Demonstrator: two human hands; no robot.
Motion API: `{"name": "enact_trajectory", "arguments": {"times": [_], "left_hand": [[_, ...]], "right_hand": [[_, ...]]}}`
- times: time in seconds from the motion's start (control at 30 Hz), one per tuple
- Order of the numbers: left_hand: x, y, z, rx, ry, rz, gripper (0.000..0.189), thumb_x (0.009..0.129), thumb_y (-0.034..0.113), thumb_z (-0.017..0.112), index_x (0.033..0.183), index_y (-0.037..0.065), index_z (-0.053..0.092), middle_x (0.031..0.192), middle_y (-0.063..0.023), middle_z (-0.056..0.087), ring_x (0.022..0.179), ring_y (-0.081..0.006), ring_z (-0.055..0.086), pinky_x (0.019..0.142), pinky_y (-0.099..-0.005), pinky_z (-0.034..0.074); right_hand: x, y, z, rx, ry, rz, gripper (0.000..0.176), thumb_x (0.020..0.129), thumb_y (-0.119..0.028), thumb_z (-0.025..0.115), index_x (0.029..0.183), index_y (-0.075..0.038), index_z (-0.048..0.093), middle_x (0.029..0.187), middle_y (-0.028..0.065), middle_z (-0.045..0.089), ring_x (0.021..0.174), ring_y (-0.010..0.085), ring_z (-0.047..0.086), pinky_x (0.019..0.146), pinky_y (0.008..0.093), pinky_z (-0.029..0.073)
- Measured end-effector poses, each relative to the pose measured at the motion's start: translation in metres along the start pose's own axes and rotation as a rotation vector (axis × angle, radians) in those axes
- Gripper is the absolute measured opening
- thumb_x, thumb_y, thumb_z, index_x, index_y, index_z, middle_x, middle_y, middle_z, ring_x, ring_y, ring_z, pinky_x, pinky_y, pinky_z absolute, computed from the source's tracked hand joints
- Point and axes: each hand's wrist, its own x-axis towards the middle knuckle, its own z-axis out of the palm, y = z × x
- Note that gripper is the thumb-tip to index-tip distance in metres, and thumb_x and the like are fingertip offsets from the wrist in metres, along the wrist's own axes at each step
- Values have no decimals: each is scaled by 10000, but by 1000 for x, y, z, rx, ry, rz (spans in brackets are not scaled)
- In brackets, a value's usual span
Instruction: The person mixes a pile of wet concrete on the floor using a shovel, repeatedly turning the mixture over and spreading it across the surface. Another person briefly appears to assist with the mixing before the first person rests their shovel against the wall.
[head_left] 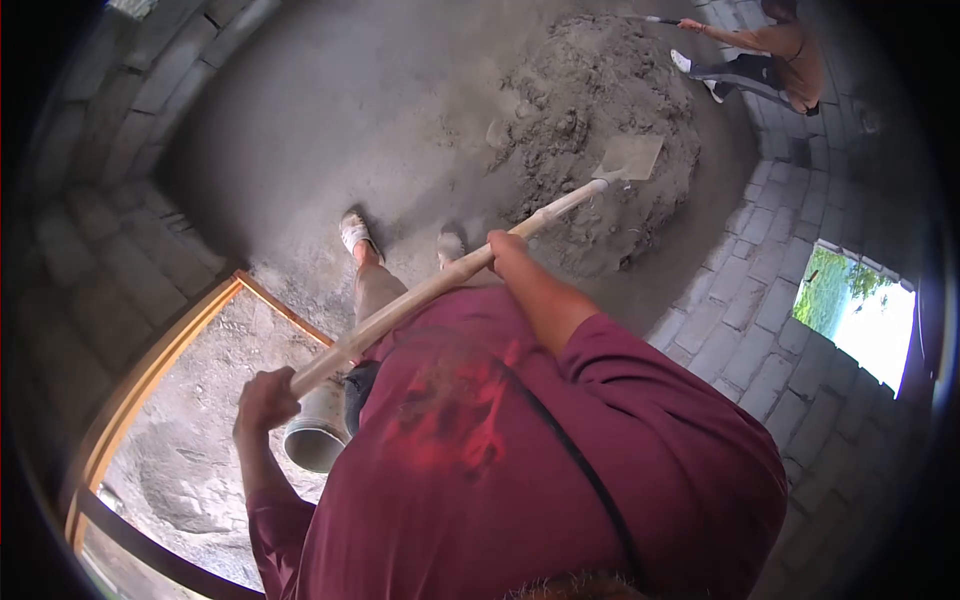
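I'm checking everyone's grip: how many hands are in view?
3: the wearer's left hand near the rear end of the shovel handle, right hand farther forward on it, and a co-worker's hand on another tool, top right. Their other hand seems hidden.

No text, label, brand, number or sign can be read. Toward six o'clock, the person's maroon cloth shirt (640, 450) bears a blurred bright-red and dark irregular patch (485, 440), too indistinct to make out as lettering.
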Motion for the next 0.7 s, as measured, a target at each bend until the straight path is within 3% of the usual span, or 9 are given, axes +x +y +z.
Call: {"name": "enact_trajectory", "arguments": {"times": [0.07,0.17,0.3,0.5,0.6,0.7], "left_hand": [[12,-6,-43,177,108,11,205,803,89,620,1000,104,674,840,-179,719,829,-400,707,752,-516,557],[18,-30,-83,226,316,77,143,847,78,572,961,91,658,856,-165,692,825,-381,691,736,-513,535],[7,-52,-130,301,414,-84,109,845,47,558,915,81,634,902,-161,694,898,-387,683,776,-522,527],[-12,-70,-221,473,545,-136,53,827,61,566,853,93,599,797,-151,677,800,-413,671,685,-533,513],[-17,-64,-274,568,551,-200,37,829,60,563,842,78,593,822,-177,681,812,-431,665,701,-558,504],[-23,-29,-339,630,509,-359,30,839,72,561,848,71,590,857,-176,687,843,-426,665,738,-561,502]], "right_hand": [[-29,-31,11,162,45,56,383,815,-128,647,1158,25,575,1058,157,621,900,314,677,696,464,597],[-51,-65,31,429,-68,196,223,820,-104,623,1003,-11,536,956,121,578,798,302,628,738,450,589],[-58,-69,91,721,-346,262,127,835,-89,612,885,-54,501,820,95,547,730,281,581,749,415,575],[-112,-103,199,745,-495,361,126,842,-56,621,925,-64,527,809,100,569,732,272,608,753,403,580],[-105,-124,265,666,-584,436,288,832,-63,663,1081,-64,517,878,122,617,756,297,682,693,421,600],[-129,-162,312,672,-700,492,292,825,-48,663,1080,-62,521,893,128,624,732,273,687,654,416,612]]}}
